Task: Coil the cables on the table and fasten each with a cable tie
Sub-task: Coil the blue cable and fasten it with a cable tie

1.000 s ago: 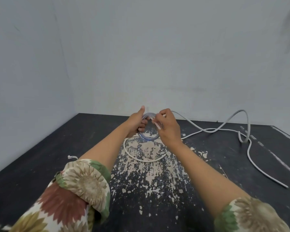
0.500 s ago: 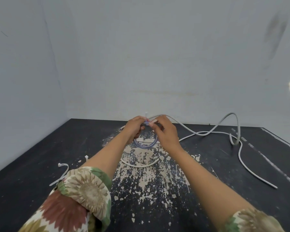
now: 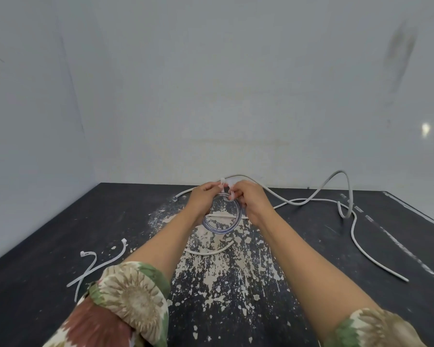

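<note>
A small coil of thin blue-grey cable [image 3: 223, 227] hangs between my hands above the middle of the dark table [image 3: 48, 234]. My left hand [image 3: 203, 199] pinches the top of the coil. My right hand [image 3: 251, 200] grips a white cable tie [image 3: 229, 195] looped around the coil's top strands. A long grey cable [image 3: 346, 209] lies uncoiled across the right side of the table. A white cable [image 3: 208, 251] curves on the table beneath my forearms.
Two spare white cable ties [image 3: 95, 265] lie on the table at the left, by my left sleeve. Grey walls close the table at the back and left. The tabletop's middle is flecked with worn pale paint.
The camera has tilted up, so the hands sit lower in view. Both hands have closed together on the coil's top, and the white tie now loops around it.
</note>
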`<state>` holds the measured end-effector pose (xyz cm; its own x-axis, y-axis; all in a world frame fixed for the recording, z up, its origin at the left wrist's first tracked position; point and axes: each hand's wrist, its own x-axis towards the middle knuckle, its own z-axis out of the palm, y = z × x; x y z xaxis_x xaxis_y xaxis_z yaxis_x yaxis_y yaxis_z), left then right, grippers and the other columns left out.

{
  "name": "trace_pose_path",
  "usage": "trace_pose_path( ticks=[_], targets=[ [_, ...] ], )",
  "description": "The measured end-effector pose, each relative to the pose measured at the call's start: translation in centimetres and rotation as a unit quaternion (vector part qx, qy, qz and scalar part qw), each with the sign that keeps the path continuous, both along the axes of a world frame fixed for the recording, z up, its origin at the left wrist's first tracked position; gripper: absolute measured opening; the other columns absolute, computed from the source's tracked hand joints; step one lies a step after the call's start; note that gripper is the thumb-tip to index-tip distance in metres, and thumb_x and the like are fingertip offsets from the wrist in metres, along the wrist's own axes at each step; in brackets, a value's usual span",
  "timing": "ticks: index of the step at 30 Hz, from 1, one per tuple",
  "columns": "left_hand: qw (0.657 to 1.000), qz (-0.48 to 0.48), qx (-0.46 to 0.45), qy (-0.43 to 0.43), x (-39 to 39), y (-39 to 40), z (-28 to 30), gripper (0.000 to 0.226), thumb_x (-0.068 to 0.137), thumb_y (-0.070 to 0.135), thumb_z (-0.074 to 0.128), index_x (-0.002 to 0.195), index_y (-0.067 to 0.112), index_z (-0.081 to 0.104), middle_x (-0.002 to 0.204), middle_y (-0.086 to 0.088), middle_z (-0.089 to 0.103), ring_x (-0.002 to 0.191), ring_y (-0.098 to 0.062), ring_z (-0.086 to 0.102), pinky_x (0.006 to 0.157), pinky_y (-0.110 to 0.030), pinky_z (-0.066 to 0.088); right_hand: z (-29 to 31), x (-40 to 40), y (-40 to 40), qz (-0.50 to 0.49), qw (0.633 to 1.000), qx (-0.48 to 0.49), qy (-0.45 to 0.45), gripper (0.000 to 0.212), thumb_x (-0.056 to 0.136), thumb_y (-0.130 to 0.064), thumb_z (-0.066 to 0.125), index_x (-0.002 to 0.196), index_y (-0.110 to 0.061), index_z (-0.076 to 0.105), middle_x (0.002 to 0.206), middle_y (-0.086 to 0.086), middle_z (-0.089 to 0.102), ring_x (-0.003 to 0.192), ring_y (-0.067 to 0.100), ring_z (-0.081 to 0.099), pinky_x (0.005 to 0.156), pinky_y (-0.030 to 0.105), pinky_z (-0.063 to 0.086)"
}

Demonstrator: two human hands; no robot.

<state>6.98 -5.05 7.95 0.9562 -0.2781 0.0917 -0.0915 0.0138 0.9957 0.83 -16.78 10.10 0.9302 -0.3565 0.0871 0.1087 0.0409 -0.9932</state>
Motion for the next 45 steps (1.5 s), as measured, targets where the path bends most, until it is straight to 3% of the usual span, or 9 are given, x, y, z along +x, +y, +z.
trace_pose_path(
  ticks=[5, 14, 27, 32, 36, 37, 40, 42, 45],
  targets=[
    [1.000, -0.007, 0.000, 0.011, -0.1, -0.4, -0.2, 0.030, 0.093, 0.022, 0.059, 0.119, 0.010, 0.065, 0.064, 0.006, 0.058, 0.031, -0.003, 0.022, 0.032, -0.014, 0.018, 0.1, -0.2, -0.1, 0.007, 1.000, 0.005, 0.027, 0.021, 0.082, 0.001, 0.051, 0.062, -0.004, 0.056, 0.038, -0.001, 0.054, 0.028, 0.000, 0.039, 0.033, 0.011, 0.031],
    [1.000, -0.022, 0.009, 0.001, -0.2, -0.7, -0.5, 0.028, 0.093, 0.022, 0.057, 0.118, 0.012, 0.066, 0.066, 0.003, 0.058, 0.032, -0.004, 0.023, 0.033, -0.015, 0.017, 0.0, -0.2, -0.5, 0.004, 0.998, -0.019, 0.064, 0.026, 0.081, -0.007, 0.054, 0.056, -0.012, 0.061, 0.037, -0.004, 0.054, 0.027, 0.002, 0.033, 0.048, 0.024, 0.024],
    [0.999, -0.039, 0.001, -0.008, -0.5, -0.8, -0.3, 0.030, 0.093, 0.022, 0.059, 0.119, 0.010, 0.064, 0.066, 0.001, 0.057, 0.031, -0.003, 0.021, 0.033, -0.014, 0.017, -0.2, 0.1, -0.9, 0.003, 0.999, 0.007, 0.036, 0.023, 0.081, -0.005, 0.051, 0.060, -0.008, 0.060, 0.040, -0.002, 0.054, 0.027, 0.001, 0.034, 0.031, 0.012, 0.027],
    [0.998, -0.043, 0.023, -0.042, -0.3, -0.9, -0.7, 0.029, 0.092, 0.022, 0.060, 0.118, 0.011, 0.066, 0.084, -0.005, 0.065, 0.030, -0.001, 0.024, 0.032, -0.013, 0.019, -0.7, 0.6, -1.1, -0.006, 0.999, -0.001, 0.038, 0.022, 0.085, -0.006, 0.053, 0.064, -0.009, 0.058, 0.041, -0.004, 0.051, 0.027, 0.000, 0.036, 0.031, 0.012, 0.028],
    [0.997, -0.044, 0.033, -0.047, -0.2, -1.0, -0.8, 0.027, 0.091, 0.024, 0.061, 0.116, 0.014, 0.067, 0.093, -0.005, 0.067, 0.030, -0.001, 0.024, 0.033, -0.014, 0.020, -1.0, 1.3, -1.3, -0.033, 0.999, -0.017, 0.018, 0.005, 0.090, -0.009, 0.060, 0.092, -0.007, 0.056, 0.073, 0.006, 0.060, 0.065, 0.012, 0.057, 0.061, 0.023, 0.048],
    [0.997, -0.049, 0.033, -0.047, -0.3, -1.0, -0.8, 0.025, 0.091, 0.024, 0.061, 0.113, 0.015, 0.068, 0.092, -0.005, 0.067, 0.030, -0.001, 0.024, 0.033, -0.014, 0.019, -0.9, 1.4, -1.3, -0.027, 0.999, -0.024, 0.022, 0.012, 0.091, -0.011, 0.059, 0.101, -0.005, 0.057, 0.081, 0.008, 0.062, 0.072, 0.014, 0.058, 0.067, 0.024, 0.049],
    [0.996, -0.075, 0.024, -0.049, -0.5, -1.1, -0.5, 0.013, 0.092, 0.025, 0.061, 0.098, 0.024, 0.071, 0.081, -0.003, 0.068, 0.031, -0.003, 0.021, 0.034, -0.015, 0.018, -0.1, 1.1, -1.4, 0.000, 0.999, -0.034, 0.040, 0.019, 0.095, -0.019, 0.054, 0.102, -0.007, 0.066, 0.073, 0.000, 0.066, 0.051, 0.000, 0.060, 0.045, 0.010, 0.042],
    [0.995, -0.086, 0.022, -0.050, -0.6, -1.2, -0.4, 0.011, 0.092, 0.024, 0.060, 0.095, 0.026, 0.071, 0.063, 0.005, 0.065, 0.031, -0.003, 0.020, 0.034, -0.014, 0.016, 0.3, 1.0, -1.6, 0.001, 0.999, -0.027, 0.041, 0.018, 0.096, -0.019, 0.053, 0.095, -0.008, 0.067, 0.056, -0.005, 0.064, 0.034, -0.005, 0.051, 0.034, 0.008, 0.036],
    [0.995, -0.088, 0.025, -0.048, -0.7, -1.4, -0.3, 0.014, 0.093, 0.022, 0.059, 0.102, 0.020, 0.070, 0.048, 0.010, 0.057, 0.031, -0.003, 0.020, 0.034, -0.014, 0.015, 0.9, 1.1, -1.9, -0.006, 0.999, -0.023, 0.049, 0.013, 0.092, -0.009, 0.053, 0.084, -0.011, 0.063, 0.040, -0.010, 0.058, 0.029, -0.002, 0.044, 0.029, 0.011, 0.027]
  ],
)
